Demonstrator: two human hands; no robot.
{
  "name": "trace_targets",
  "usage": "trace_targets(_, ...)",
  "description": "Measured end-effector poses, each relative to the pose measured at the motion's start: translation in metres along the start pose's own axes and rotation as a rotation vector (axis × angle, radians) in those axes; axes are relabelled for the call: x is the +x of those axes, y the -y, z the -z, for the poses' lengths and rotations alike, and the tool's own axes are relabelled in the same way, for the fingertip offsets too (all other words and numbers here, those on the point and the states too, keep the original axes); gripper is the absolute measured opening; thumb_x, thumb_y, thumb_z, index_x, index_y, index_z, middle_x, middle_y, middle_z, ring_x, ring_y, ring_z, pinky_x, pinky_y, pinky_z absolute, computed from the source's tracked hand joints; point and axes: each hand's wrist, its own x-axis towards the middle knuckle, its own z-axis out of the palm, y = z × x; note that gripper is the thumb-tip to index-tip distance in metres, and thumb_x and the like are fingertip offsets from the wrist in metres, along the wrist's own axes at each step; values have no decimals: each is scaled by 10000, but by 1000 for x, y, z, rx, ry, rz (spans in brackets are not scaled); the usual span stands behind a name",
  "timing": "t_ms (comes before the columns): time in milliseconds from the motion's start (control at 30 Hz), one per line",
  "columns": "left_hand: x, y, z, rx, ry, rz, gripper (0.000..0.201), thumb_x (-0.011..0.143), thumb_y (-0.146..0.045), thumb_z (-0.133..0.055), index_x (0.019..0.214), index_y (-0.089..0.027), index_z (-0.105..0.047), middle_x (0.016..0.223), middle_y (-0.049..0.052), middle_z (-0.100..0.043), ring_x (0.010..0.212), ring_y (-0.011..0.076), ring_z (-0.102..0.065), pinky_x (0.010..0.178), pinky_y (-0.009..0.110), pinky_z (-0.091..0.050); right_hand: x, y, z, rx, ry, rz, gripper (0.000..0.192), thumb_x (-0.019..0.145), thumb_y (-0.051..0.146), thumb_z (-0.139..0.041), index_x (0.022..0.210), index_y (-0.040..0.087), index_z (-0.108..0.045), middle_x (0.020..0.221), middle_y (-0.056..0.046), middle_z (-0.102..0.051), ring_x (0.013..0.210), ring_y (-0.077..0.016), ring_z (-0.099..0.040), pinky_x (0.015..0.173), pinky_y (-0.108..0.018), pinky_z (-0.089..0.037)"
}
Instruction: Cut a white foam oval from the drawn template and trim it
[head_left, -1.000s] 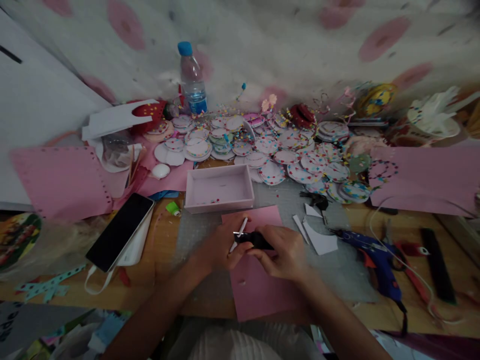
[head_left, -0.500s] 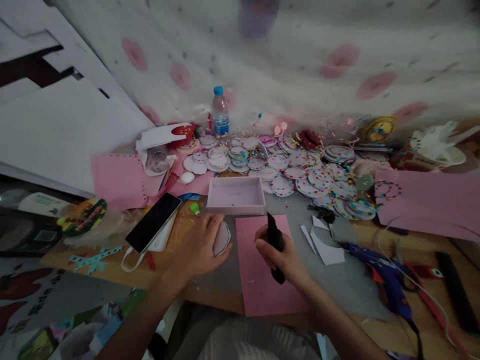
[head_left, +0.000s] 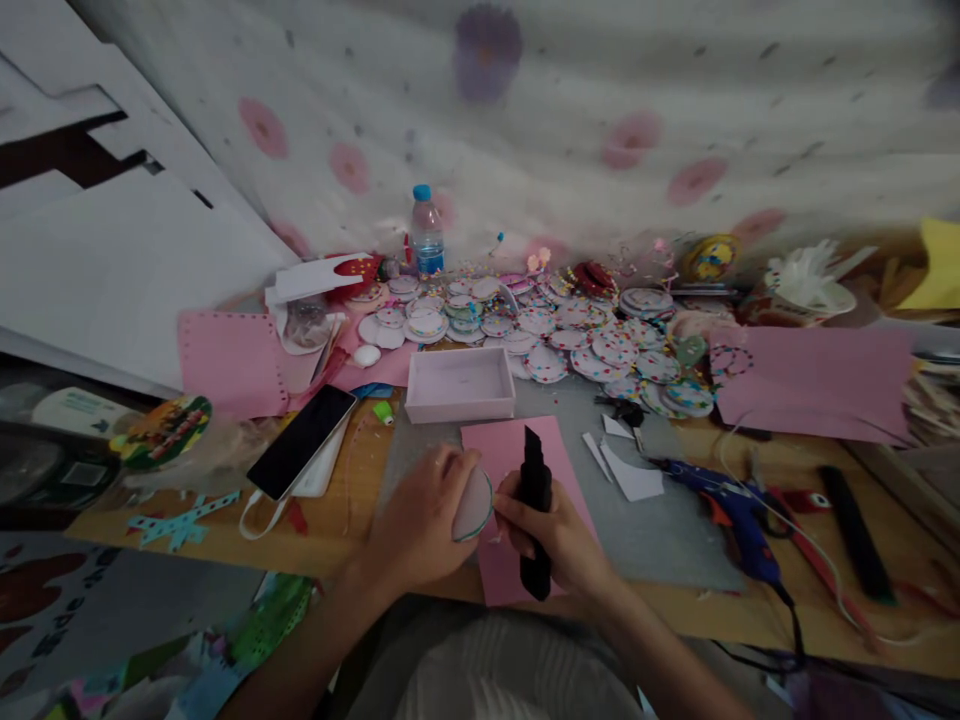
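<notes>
Both hands busy over the pink sheet (head_left: 510, 445) on the worktop (head_left: 360, 470): left hand (head_left: 424, 515) pinches a round paper disc (head_left: 472, 503), right hand (head_left: 559, 535) fist-grips a black utility knife (head_left: 535, 525); best keep fingertips clear of the blade.

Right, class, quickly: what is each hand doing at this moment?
Left hand: closed on a round white disc with a coloured rim.
Right hand: closed around a black handheld tool, held upright over the pink paper sheet.
</notes>
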Motion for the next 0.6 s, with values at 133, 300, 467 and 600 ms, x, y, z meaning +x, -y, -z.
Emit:
trace_targets(133,-1,-6,-2,-242,-31,-23,633,758,-270,-652,1316,-198,-361,1216,119,-446,1157,278,-453,982,444,-418,-3,0,6,33,-13,-3,299,774,414,-700,707,174,-533,533,60,-499,374,-32,-325,360,-184,-219)
trace_targets(300,0,-1,-9,-517,-62,106,264,874,-255,-537,1130,-211,-492,1066,50,-584,980,186,-568,863,317,-469,0,8,14,-112,-110,28,311,772,448,-687,728,174,-547,519,73,-455,387,-45,-341,373,-191,-260)
trace_targets(467,6,12,-12,-541,-117,205,144,903,-275,-503,1021,-203,-544,918,9,-642,814,151,-607,712,243,-468,0,9,27,-112,-275,-15,311,795,463,-626,912,227,-462,476,120,-407,368,-70,-341,371,-187,-263)
trace_targets(600,17,26,1,-374,-9,154,179,881,-202,-497,1037,-221,-582,1002,18,-674,918,183,-628,780,279,-458,-8,1,36,-206,-240,-55,304,832,477,-571,917,222,-428,545,79,-513,457,-103,-485,461,-217,-395)
